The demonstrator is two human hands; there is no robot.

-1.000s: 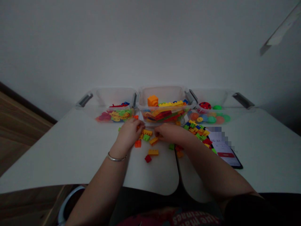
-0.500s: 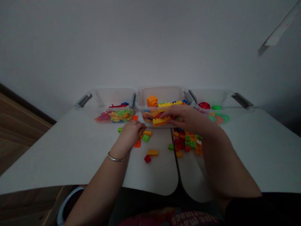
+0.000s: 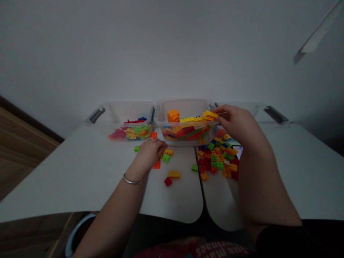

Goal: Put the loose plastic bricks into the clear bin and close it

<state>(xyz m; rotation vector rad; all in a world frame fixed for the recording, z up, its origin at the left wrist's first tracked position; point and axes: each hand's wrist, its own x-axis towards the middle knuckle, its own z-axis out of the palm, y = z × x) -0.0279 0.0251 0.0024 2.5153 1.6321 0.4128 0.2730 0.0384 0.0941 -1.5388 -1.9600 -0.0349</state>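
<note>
The right hand point(image 3: 236, 123) pinches a yellow brick point(image 3: 209, 115), and the clear box point(image 3: 188, 106) sits just left of that grip. Nearer the body, the left hand point(image 3: 151, 152) is by a green brick point(image 3: 166, 157); I can't tell if it's holding anything.

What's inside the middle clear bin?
The middle bin shows an orange block, a long yellow piece and red pieces. The right hand holds a yellow brick at its right end. Anything deeper is covered.

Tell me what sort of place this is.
Likely an indoor play area, perhaps in a home, though I can't be sure: there's a white table by a plain wall, clear plastic bins and many loose toy bricks.
</note>
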